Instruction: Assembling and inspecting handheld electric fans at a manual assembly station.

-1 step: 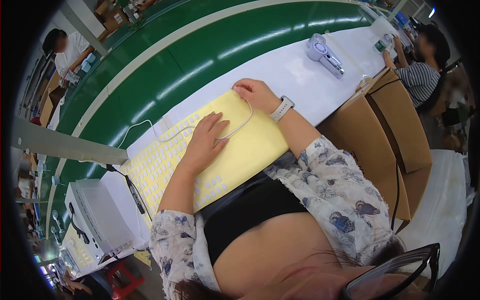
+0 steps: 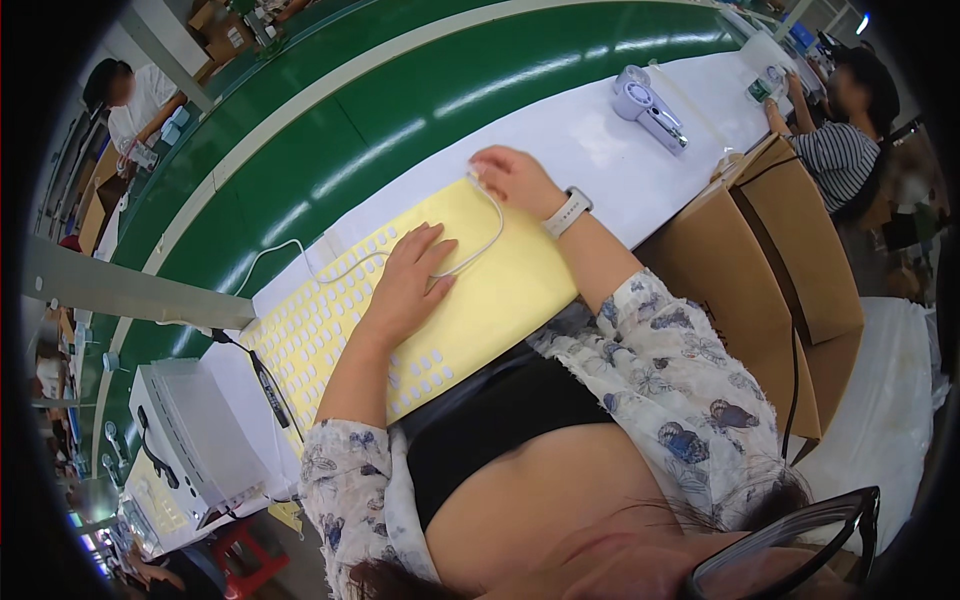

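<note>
1. A white cable (image 2: 501, 222) lies across a yellow sheet (image 2: 505, 300) dotted with rows of small white pads, directly in front of the person.
2. The cable runs roughly left to right: it wavers in from the sheet's far left, passes beneath the left hand (image 2: 410, 280), then curves up and away towards the right hand (image 2: 520, 185).
3. The sheet's long axis slants from near left to far right.
4. The left hand rests palm down near the sheet's middle, fingers extended, thumb parted from them, the cable emerging on its thumb side.
5. The right hand is the nearer to the cable's far end, at the sheet's far right corner. Its fingers are bent with a narrow gap; whether they grip the cable cannot be told.
6. Beyond the right hand, a lavender fan (image 2: 650, 112) lies on the white tabletop (image 2: 570, 125).
7. A green belt (image 2: 400, 95) curves behind; an open carton (image 2: 815, 290) stands at right.
</note>
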`<state>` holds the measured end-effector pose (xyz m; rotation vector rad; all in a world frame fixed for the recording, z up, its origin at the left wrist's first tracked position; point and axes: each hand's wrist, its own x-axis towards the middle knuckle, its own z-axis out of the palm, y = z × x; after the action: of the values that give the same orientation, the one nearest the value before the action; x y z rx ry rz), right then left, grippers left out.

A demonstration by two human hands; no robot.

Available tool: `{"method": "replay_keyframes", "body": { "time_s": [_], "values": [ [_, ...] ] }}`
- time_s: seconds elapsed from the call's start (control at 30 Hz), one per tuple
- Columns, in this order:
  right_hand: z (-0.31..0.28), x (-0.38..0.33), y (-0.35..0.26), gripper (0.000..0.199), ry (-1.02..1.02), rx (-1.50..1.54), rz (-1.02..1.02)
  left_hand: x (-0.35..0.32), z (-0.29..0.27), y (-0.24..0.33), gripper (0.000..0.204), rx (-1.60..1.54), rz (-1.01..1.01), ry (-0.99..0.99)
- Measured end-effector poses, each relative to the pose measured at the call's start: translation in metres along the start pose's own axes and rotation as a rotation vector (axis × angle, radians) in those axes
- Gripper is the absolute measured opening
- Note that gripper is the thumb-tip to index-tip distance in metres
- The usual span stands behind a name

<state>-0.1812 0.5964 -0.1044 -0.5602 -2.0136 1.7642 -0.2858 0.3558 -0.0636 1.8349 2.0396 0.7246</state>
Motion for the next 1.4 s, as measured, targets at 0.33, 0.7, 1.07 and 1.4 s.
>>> {"method": "replay_keyframes", "body": {
  "time_s": [0.33,0.7,1.07,1.4],
  "values": [
    [-0.177,-0.002,0.014,0.024,0.985,0.385,0.17,-0.005,0.002,-0.006,0.044,-0.03,-0.005,0.004],
    [-0.222,0.009,0.024,0.027,1.082,0.62,-0.001,-0.008,0.002,-0.011,0.044,-0.055,-0.029,0.008],
    [-0.032,0.009,-0.052,0.026,-0.051,0.017,-0.039,-0.008,0.002,-0.013,0.042,0.007,-0.076,0.008],
    [0.03,0.003,-0.021,0.021,0.066,-0.814,-0.11,0.0,0.005,-0.011,0.042,-0.021,0.049,0.053]
  ]
}}
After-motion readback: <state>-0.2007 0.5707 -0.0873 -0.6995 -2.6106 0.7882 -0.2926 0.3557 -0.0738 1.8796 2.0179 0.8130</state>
